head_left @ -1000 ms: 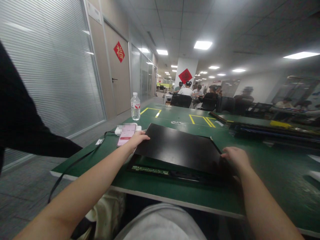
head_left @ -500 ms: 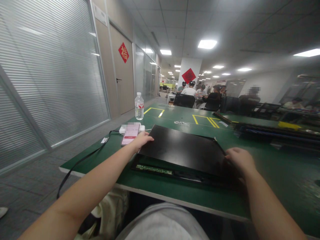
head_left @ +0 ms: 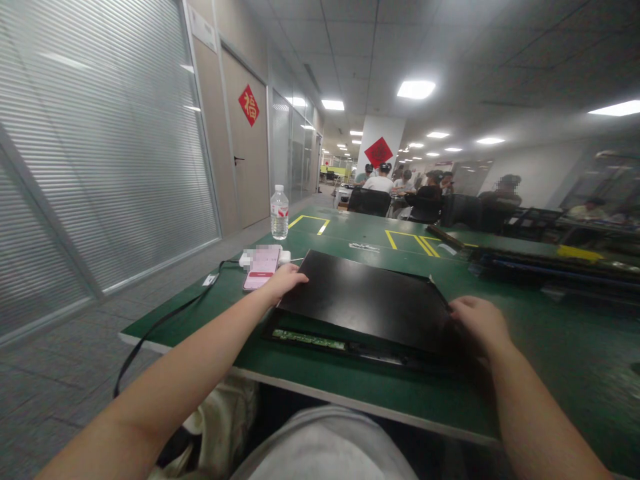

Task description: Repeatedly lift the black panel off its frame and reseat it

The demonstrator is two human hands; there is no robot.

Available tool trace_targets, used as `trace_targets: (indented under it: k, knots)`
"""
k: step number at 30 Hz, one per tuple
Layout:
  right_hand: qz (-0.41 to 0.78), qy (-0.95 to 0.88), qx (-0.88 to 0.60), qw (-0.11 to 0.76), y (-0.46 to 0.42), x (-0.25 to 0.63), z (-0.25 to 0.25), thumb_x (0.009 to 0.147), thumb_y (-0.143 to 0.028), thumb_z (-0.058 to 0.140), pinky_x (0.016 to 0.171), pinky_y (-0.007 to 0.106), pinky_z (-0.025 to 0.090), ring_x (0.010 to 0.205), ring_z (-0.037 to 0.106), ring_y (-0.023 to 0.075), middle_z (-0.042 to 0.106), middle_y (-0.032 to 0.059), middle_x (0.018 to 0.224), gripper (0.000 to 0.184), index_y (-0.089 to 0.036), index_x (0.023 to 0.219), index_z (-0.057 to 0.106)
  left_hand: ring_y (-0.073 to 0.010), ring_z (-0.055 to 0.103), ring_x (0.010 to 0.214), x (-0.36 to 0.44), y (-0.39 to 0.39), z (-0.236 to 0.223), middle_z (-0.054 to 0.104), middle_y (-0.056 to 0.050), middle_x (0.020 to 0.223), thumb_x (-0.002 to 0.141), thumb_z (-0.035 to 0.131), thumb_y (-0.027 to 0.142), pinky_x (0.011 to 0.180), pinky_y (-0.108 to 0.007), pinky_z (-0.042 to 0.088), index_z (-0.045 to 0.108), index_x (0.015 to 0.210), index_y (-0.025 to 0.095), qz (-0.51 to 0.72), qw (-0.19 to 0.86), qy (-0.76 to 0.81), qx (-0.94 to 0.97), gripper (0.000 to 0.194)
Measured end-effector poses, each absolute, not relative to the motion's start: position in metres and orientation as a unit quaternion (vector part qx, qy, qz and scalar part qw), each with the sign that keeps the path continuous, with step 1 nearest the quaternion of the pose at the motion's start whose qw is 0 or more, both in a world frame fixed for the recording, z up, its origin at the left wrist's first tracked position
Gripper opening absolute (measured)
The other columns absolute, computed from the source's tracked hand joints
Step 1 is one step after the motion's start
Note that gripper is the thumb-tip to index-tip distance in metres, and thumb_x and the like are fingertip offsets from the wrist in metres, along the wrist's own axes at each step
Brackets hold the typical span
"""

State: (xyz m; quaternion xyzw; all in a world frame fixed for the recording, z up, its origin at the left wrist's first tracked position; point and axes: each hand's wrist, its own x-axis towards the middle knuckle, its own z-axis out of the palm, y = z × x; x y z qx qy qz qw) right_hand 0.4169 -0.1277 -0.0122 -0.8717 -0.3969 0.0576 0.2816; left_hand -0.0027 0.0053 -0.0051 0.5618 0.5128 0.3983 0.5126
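Note:
A glossy black display panel (head_left: 365, 300) lies tilted over the table in front of me. My left hand (head_left: 286, 281) grips its left edge, thumb on top and the other fingers hidden beneath. At the right edge my right hand (head_left: 477, 321) is closed on the panel, pinching its side. Below the panel's near edge shows a dark frame (head_left: 385, 353) with a green circuit board strip (head_left: 310, 339) set in it. Whether panel and frame touch, I cannot tell. Close by my left hand is a phone (head_left: 261, 270) with a lit pink screen.
A water bottle (head_left: 279, 213) stands on the green table (head_left: 200, 320) beyond the phone. A black cable (head_left: 165, 323) runs over the left edge. Stacked dark panels (head_left: 540, 263) lie at the right. Yellow tape (head_left: 413, 241) marks the far part. People sit at tables behind.
The view has swung slightly left, shifting everything right in the picture. A dark shape at the left, seen a second ago, is gone. Both hands keep their hold on the panel.

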Motion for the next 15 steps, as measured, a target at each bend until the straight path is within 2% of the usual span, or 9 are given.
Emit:
trace_targets:
  k: [15]
  knots:
    - [0.060,-0.422,-0.864,0.267,-0.1278,0.4177,-0.0120,0.073,-0.036,0.059,0.063,0.032,0.045,0.079,0.068,0.0258,0.076,0.0046,0.080,0.020,-0.027,0.080,0.075,-0.0228,0.068,0.059,-0.0031,0.0038,-0.0055,0.065,0.000,0.057,0.053,0.079,0.020,0.055,-0.029,0.052,0.061,0.074,0.019,0.397,0.514,0.509,0.564,0.027]
